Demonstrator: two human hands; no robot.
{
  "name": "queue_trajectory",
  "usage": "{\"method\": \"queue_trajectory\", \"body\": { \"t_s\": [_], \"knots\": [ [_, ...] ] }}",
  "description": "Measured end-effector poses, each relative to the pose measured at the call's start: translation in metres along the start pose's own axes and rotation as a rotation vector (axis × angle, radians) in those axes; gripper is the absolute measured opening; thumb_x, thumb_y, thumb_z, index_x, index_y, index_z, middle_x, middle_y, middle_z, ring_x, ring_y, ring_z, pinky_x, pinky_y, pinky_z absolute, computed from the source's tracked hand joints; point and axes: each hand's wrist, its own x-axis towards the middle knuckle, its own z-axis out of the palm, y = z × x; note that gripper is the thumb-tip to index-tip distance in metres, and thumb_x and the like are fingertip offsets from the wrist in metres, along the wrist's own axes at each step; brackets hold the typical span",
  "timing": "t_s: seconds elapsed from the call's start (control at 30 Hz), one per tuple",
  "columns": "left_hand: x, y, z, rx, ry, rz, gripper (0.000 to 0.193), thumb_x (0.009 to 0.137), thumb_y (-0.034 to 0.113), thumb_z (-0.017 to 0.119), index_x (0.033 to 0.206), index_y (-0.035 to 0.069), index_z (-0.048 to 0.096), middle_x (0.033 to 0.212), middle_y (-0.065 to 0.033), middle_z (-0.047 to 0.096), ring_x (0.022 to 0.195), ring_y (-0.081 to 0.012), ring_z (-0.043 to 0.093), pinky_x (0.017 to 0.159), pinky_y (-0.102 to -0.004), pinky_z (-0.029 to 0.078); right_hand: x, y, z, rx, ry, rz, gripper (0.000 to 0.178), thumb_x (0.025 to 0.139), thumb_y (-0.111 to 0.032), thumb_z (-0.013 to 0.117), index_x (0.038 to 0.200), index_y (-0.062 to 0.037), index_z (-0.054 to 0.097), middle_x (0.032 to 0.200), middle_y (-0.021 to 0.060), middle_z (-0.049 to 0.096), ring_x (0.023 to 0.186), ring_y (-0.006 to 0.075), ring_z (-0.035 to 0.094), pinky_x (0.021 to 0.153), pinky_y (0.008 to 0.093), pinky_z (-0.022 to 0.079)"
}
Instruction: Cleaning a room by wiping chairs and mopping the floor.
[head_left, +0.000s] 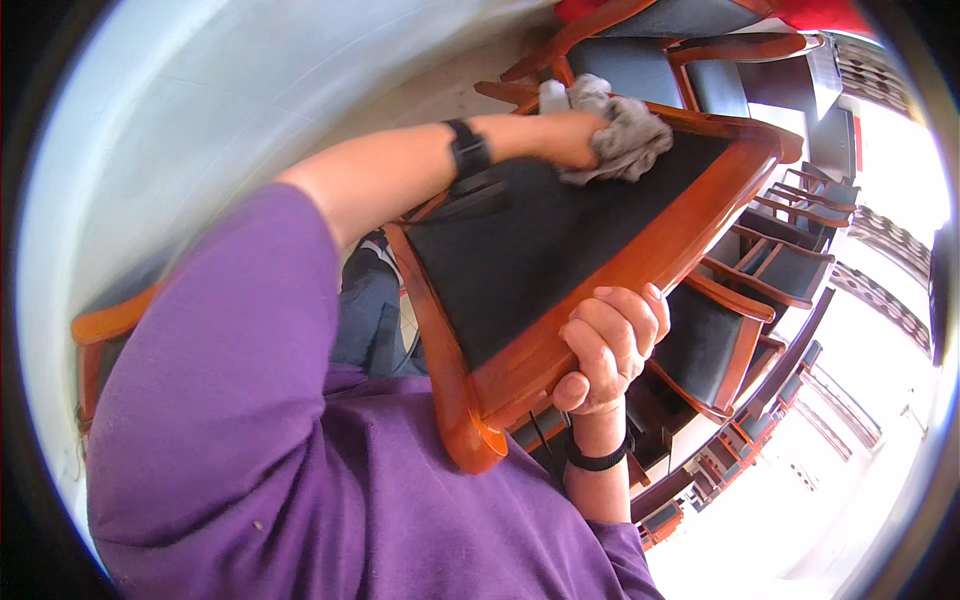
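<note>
A chair's wooden frame (640, 250) with a glossy reddish-brown finish surrounds a flat black panel (540, 250), tilted close in front of my body. My left hand (575, 138) reaches across it from the left. Bunched in that hand is a crumpled grey cloth (632, 140), pressed against the panel near its far edge. My right hand (615, 345) grips the frame's near right rail, its fingers wrapped over the wood. Dark bands circle both of my wrists. The rounded wooden end (475, 445) of the frame lies against my purple shirt.
Other wooden chairs with dark padding (630, 70) stand just beyond the frame. More chairs (705, 345) and tables line the right side, running into the distance. A pale wall (220, 110) rises on the left, with part of another chair (110, 325) beside it.
</note>
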Motion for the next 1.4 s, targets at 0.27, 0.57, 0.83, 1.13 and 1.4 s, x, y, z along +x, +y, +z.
{"method": "queue_trajectory", "body": {
  "t_s": [0.27,0.57,0.83,1.13,1.4],
  "knots": [
    [-0.237,-0.013,0.017,-0.278,-0.096,-0.231,0.025,0.064,0.007,0.059,0.087,0.001,0.054,0.087,-0.0171,0.056,0.088,-0.0314,0.053,0.078,-0.0362,0.041,0.000,0.001,0.000,-0.018,-0.027,-0.001,0.030,0.080,-0.031,0.035,0.069,-0.0121,0.056,0.072,0.0027,0.056,0.080,0.0203,0.054,0.090,0.0397,0.031],
    [-0.148,-0.091,0.017,0.001,0.201,-0.414,0.025,0.065,0.011,0.057,0.088,0.001,0.056,0.085,-0.0208,0.059,0.083,-0.0341,0.057,0.073,-0.0388,0.044,0.012,-0.003,0.014,-0.011,0.009,-0.020,0.028,0.078,-0.030,0.035,0.067,-0.0120,0.054,0.072,0.0038,0.056,0.079,0.0218,0.054,0.089,0.0404,0.032],
    [-0.197,-0.022,0.019,0.115,-0.124,-0.373,0.029,0.067,0.015,0.056,0.091,0.000,0.053,0.087,-0.0215,0.058,0.085,-0.0362,0.054,0.074,-0.0398,0.043,0.002,0.003,0.010,-0.026,0.061,-0.037,0.031,0.079,-0.031,0.033,0.067,-0.0120,0.055,0.072,0.0041,0.056,0.079,0.0223,0.054,0.088,0.0410,0.033],
    [-0.199,0.121,-0.020,-0.315,-0.250,-0.241,0.030,0.067,0.015,0.051,0.094,0.001,0.053,0.078,-0.0150,0.059,0.074,-0.0254,0.057,0.067,-0.0341,0.044,-0.002,0.003,0.010,-0.021,0.086,-0.052,0.034,0.079,-0.032,0.032,0.067,-0.0106,0.054,0.072,0.0040,0.056,0.077,0.0222,0.054,0.087,0.0413,0.033],
    [-0.215,0.073,0.016,-0.740,-0.163,-0.178,0.037,0.071,0.009,0.058,0.107,0.002,0.049,0.092,-0.0100,0.055,0.086,-0.0170,0.051,0.076,-0.0299,0.042,0.004,0.000,0.015,-0.034,0.089,-0.069,0.037,0.081,-0.033,0.031,0.065,-0.0086,0.054,0.071,0.0061,0.056,0.078,0.0233,0.055,0.088,0.0416,0.032]
  ]
}}
